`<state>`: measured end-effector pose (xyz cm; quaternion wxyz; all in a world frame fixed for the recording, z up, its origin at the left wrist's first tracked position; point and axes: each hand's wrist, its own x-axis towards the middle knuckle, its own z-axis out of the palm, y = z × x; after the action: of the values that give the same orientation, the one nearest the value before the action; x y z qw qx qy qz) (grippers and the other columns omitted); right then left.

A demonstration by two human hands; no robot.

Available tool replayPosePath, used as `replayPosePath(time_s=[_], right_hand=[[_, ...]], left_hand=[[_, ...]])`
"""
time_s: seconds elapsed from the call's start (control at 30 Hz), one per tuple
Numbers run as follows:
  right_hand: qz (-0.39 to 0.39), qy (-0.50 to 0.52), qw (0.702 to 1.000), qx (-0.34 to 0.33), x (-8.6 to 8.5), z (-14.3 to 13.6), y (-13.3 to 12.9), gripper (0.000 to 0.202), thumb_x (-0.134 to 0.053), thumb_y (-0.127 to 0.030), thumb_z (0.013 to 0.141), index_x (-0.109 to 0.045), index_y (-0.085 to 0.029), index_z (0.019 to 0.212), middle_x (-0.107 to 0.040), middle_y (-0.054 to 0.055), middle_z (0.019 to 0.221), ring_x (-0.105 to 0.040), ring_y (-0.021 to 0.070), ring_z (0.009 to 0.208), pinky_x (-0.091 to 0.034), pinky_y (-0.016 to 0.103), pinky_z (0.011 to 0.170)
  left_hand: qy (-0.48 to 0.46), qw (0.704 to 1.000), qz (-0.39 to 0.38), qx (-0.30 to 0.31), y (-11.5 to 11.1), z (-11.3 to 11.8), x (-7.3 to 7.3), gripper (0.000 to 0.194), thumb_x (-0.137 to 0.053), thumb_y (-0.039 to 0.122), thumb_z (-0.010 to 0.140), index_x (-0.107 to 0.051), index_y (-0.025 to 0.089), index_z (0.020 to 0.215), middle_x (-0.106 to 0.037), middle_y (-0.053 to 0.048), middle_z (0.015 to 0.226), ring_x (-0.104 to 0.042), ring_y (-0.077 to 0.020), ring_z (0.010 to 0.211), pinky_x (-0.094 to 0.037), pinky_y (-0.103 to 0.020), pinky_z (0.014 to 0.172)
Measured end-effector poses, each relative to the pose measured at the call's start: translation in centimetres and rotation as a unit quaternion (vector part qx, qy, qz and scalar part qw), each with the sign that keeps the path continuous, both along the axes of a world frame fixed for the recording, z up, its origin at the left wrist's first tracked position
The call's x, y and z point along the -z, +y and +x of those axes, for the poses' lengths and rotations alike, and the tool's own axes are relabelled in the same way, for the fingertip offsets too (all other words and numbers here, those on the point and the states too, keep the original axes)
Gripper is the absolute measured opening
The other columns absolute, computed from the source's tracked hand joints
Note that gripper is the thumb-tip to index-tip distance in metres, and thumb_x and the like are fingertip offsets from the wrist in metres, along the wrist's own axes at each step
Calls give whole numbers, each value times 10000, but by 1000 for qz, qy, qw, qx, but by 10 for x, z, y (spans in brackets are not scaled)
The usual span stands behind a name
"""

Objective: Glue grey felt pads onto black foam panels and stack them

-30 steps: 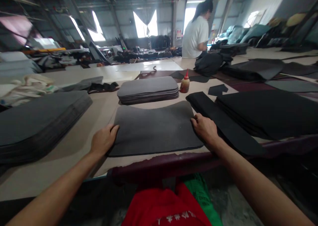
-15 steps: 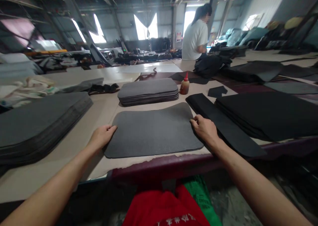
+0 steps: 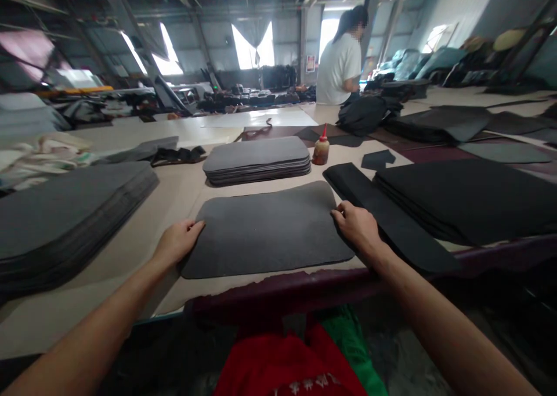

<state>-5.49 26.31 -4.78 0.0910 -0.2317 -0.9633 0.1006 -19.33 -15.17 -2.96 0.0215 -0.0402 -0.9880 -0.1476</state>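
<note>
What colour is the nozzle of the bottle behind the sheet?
Red nozzle, seen best in the head view.

Dim interior; bright windows (image 3: 253,46) blown out; edges stretched, soft.

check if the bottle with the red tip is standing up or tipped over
Upright: the bottle rests on its base, its red tip pointing up, beside the stack of grey sheets.

The gray sheet (image 3: 265,233) is thin and wide, with round corners. It lies near the front edge of the table (image 3: 176,195), with its long sides going from left to right. Its far edge is wavy (it curves up a bit near the right end).
</note>
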Motion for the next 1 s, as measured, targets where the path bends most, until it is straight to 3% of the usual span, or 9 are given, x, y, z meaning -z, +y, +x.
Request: replayPosePath(time_s=[0.17,0.3,0.4,0.5,0.6,0.7,0.8,1.0], right_hand=[[49,48,998,0,2,5,-5,351,-517,-433,978,-560,-199,1237,-663,98,1142,-664,250,903,-404,303,651],[136,98,983,-72,6,11,-10,279,-477,-359,989,-583,-222,1208,-610,80,1197,-641,217,928,-358,297,576],[109,44,987,-113,10,10,-7,298,-393,-377,1010,-650,-236,1062,-636,57,1112,-648,216,866,-380,309,592],[64,9,991,-113,16,6,1,431,-282,-472,1022,-645,-252,1096,-620,60,1173,-653,257,907,-439,351,661],[52,1,992,-112,21,3,7,487,-236,-523,1008,-638,-273,1121,-609,58,1197,-654,281,907,-465,389,684],[55,7,992,-113,23,4,9,508,-220,-527,997,-640,-273,1126,-609,66,1201,-654,280,882,-472,393,666],[61,8,991,-115,21,5,7,509,-225,-527,992,-651,-274,1109,-615,75,1185,-654,276,857,-462,385,632],[68,23,990,-124,19,5,7,468,-272,-494,998,-670,-259,1073,-629,82,1171,-648,265,822,-447,373,634]], left_hand=[[8,999,37,-16,-1,1,1,468,-412,574,839,-663,185,768,-664,-101,729,-619,-278,748,-363,-313,599],[6,996,93,-15,-1,5,2,439,-463,545,845,-668,165,763,-684,-115,781,-628,-285,819,-393,-316,655],[-1,987,158,-12,-4,6,4,473,-428,543,880,-682,152,800,-700,-116,855,-630,-281,877,-421,-320,709],[-20,970,244,-1,-11,8,7,553,-421,632,872,-686,147,872,-707,-98,891,-629,-268,883,-449,-317,714],[-62,941,332,30,-18,14,5,598,-528,690,789,-680,133,945,-710,-96,892,-647,-255,841,-480,-318,702],[-107,907,401,67,-21,23,2,636,-733,595,643,-654,127,1065,-721,-108,945,-675,-254,837,-511,-324,720],[-124,886,438,83,-22,28,1,635,-795,477,600,-634,136,1110,-726,-108,997,-689,-249,861,-531,-328,751],[-111,890,435,78,-26,26,12,495,-772,338,660,-636,138,1092,-738,-91,967,-696,-230,832,-543,-317,726]])
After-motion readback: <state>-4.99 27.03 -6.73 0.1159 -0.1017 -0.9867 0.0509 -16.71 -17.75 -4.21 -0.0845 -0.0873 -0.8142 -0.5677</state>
